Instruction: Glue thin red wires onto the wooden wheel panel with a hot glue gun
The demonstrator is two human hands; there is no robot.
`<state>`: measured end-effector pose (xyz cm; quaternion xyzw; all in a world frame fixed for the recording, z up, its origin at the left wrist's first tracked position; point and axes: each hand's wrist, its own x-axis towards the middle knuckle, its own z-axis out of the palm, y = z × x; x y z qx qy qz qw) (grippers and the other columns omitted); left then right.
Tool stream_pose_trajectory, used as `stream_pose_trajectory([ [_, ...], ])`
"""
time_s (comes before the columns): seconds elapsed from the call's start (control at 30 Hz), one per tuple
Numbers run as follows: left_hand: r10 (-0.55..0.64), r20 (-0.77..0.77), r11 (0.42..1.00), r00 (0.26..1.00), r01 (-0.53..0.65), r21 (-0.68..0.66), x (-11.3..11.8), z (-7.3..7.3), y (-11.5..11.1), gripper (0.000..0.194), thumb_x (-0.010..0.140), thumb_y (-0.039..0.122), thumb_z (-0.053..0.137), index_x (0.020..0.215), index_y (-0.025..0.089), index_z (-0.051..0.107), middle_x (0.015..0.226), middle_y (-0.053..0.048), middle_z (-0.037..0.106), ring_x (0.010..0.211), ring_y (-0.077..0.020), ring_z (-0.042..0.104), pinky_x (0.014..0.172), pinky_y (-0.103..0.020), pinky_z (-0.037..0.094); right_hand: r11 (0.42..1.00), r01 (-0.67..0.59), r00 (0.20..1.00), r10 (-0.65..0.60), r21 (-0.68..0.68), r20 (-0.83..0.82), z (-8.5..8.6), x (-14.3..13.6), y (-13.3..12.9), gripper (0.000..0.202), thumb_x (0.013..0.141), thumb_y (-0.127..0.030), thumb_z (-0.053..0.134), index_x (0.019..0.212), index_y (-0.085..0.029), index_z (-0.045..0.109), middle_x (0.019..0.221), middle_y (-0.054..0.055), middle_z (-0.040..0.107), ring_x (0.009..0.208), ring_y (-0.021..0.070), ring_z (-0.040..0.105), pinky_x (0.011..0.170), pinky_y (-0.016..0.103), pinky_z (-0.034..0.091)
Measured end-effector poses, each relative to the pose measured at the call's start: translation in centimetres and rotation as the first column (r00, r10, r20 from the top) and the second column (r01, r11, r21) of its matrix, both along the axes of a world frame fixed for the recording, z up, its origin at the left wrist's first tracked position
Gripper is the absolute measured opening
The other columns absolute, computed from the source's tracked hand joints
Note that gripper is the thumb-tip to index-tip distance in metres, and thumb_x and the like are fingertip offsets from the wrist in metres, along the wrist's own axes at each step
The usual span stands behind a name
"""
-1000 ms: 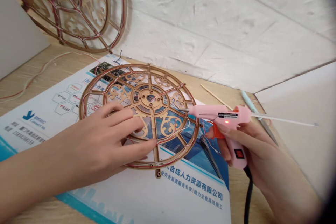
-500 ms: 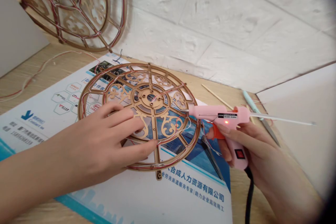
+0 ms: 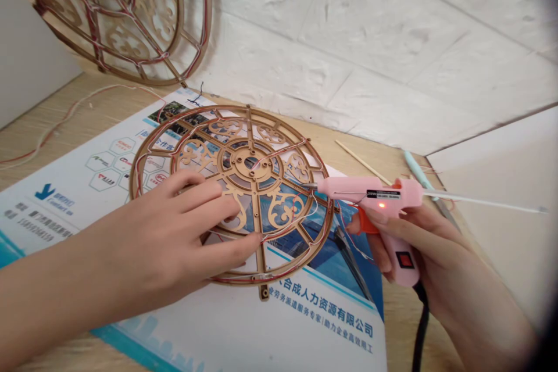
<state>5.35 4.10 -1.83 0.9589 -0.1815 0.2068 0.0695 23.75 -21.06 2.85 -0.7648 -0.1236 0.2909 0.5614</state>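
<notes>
I'm seemingly gluing wire [image 3: 279, 235] to the frame [image 3: 262, 172] lying on the paper [image 3: 314, 340]: my left hand [image 3: 187, 238] is resting spread across it, my right hand [image 3: 440, 256] gripping the glue gun [image 3: 355, 187]; next is needing steady aim.

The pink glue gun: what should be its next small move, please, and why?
Probably the right hand should ease the pink hot-glue gun toward the white wire: the wire bows outward close to the nozzle tip, the gun's red light glows, and the left hand rests on the round openwork frame, seemingly steadying it.
</notes>
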Motion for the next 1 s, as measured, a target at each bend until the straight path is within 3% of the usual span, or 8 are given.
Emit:
stream_pose_trajectory([
  [0.3, 0.000, 0.000, 1.000, 1.000, 0.000, 0.000, 0.0, -0.1, 0.1, 0.039, 0.098, 0.011, 0.040, 0.123, 0.029, 0.064, 0.100, -0.005, 0.063, 0.089, -0.0251, 0.052, 0.091, -0.044, 0.035, 0.998, 0.059, 0.993, -0.058, -0.002, 0.098, 0.8, 1.1, -1.2, 0.031, 0.078, -0.052, 0.084, 0.078, -0.024, 0.071, 0.042, 0.000, 0.055, 0.035, 0.0130, 0.045, 0.035, 0.021, 0.031],
  [0.47, 0.006, -0.002, 1.000, 1.000, -0.006, -0.008, -0.1, -0.2, 0.1, 0.038, 0.100, 0.013, 0.037, 0.123, 0.030, 0.063, 0.100, -0.004, 0.063, 0.090, -0.0246, 0.051, 0.093, -0.045, 0.034, 1.000, 0.011, 0.998, -0.010, -0.017, 0.068, 0.7, 1.0, -1.1, 0.040, 0.085, -0.052, 0.079, 0.065, -0.021, 0.064, 0.043, 0.001, 0.055, 0.037, 0.0109, 0.044, 0.037, 0.021, 0.029],
  [0.67, 0.006, 0.011, 1.000, 1.000, -0.006, -0.015, 0.1, -0.1, 0.0, 0.038, 0.099, 0.013, 0.038, 0.121, 0.030, 0.064, 0.098, -0.004, 0.063, 0.089, -0.0246, 0.051, 0.090, -0.043, 0.034, 1.000, -0.010, 1.000, 0.010, 0.010, 0.004, 0.2, 0.6, 0.1, 0.032, 0.082, -0.052, 0.083, 0.087, -0.024, 0.071, 0.047, -0.003, 0.054, 0.040, 0.0103, 0.044, 0.039, 0.019, 0.032],
  [1.0, 0.001, 0.008, 1.000, 1.000, -0.001, -0.015, 0.1, -0.1, 0.0, 0.035, 0.104, 0.016, 0.037, 0.122, 0.029, 0.064, 0.100, -0.005, 0.062, 0.089, -0.0248, 0.049, 0.092, -0.044, 0.032, 1.000, -0.021, 1.000, 0.021, 0.008, -0.009, 0.1, 0.9, -0.6, 0.034, 0.084, -0.052, 0.082, 0.082, -0.021, 0.069, 0.047, -0.002, 0.056, 0.040, 0.0091, 0.045, 0.039, 0.017, 0.032],
])
